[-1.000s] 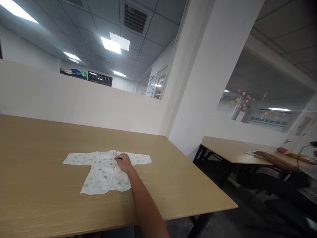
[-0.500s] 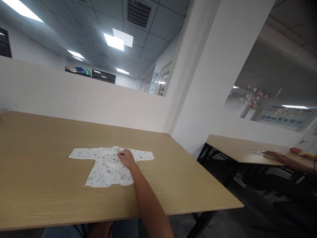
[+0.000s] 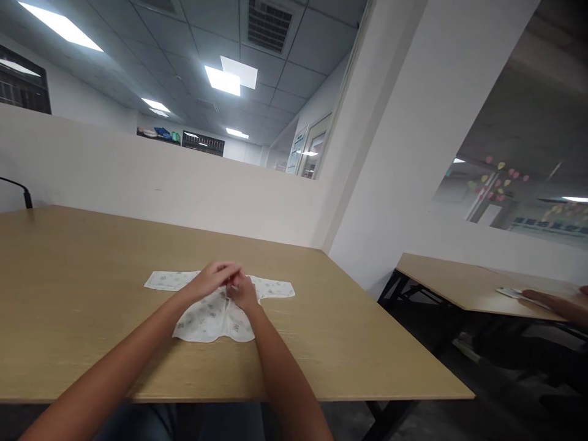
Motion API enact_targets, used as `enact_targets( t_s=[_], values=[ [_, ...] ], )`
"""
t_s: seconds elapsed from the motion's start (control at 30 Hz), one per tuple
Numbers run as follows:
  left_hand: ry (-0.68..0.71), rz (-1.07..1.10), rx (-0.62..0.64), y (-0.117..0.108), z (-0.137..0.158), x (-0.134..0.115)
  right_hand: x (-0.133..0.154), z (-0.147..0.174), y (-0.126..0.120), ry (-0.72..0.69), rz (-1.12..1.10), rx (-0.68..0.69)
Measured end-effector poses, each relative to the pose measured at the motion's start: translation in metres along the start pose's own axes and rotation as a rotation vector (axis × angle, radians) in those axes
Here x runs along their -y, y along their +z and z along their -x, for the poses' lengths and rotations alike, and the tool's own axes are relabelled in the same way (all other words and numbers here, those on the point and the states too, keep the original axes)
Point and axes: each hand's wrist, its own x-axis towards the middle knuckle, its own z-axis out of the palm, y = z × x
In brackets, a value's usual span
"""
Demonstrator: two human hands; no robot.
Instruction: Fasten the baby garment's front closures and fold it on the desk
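Note:
A small white baby shirt [image 3: 209, 318] with a scattered print lies flat on the wooden table [image 3: 114, 343], its sleeves spread to both sides. My right hand [image 3: 244, 295] is closed at the upper front of the shirt, near the neckline, its fingers curled in on the fabric. My left hand [image 3: 212, 278] reaches over from the left, its fingers meeting those of my right hand. Motion blurs the left fingertips, and I cannot see what they grip. Both hands and the left forearm cover the collar and part of the chest.
A low white wall [image 3: 184, 196] borders the table at the back, and a pillar [image 3: 367, 135] rises at its right corner. A black cable end [image 3: 27, 197] shows at far left. At a second table [image 3: 441, 278] on the right, another person's hand [image 3: 542, 298] rests near a pale item.
My left hand has come up from below the table edge to join my right hand at the shirt's neckline. My right hand stays on the shirt. The view has shifted slightly left.

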Motion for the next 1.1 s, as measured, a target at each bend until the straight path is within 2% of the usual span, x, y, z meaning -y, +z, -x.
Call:
enact_targets(
  t_s=[0.03, 0.1, 0.2, 0.27, 0.37, 0.57, 0.67, 0.8, 1.0, 1.1],
  values=[
    [0.004, -0.037, -0.128, -0.005, -0.020, -0.002, 0.000, 0.001, 0.000, -0.002, 0.013, -0.008],
    [-0.035, -0.174, -0.326, -0.006, -0.041, 0.017, -0.001, 0.001, -0.001, -0.016, 0.027, -0.022],
    [-0.112, -0.317, -0.388, 0.002, -0.035, 0.070, -0.005, 0.002, 0.000, -0.070, -0.003, -0.032],
    [-0.108, -0.405, -0.245, 0.007, -0.023, 0.096, -0.008, 0.002, 0.000, -0.087, -0.015, -0.029],
    [-0.060, -0.450, -0.153, 0.008, -0.013, 0.104, -0.014, 0.001, -0.001, -0.086, -0.027, -0.005],
    [-0.024, -0.470, -0.118, 0.004, -0.014, 0.098, -0.027, 0.006, -0.013, -0.141, -0.233, 0.061],
    [-0.024, -0.494, -0.093, 0.004, -0.014, 0.103, -0.026, 0.013, -0.022, -0.134, -0.339, 0.017],
    [0.006, -0.521, -0.080, 0.005, -0.015, 0.106, -0.016, 0.023, -0.033, -0.151, -0.348, -0.047],
    [0.028, -0.489, -0.050, 0.010, -0.013, 0.100, -0.004, 0.027, -0.037, -0.113, -0.266, 0.169],
    [0.001, -0.462, -0.016, 0.010, -0.012, 0.098, -0.005, 0.026, -0.036, -0.091, -0.253, 0.222]
  ],
)
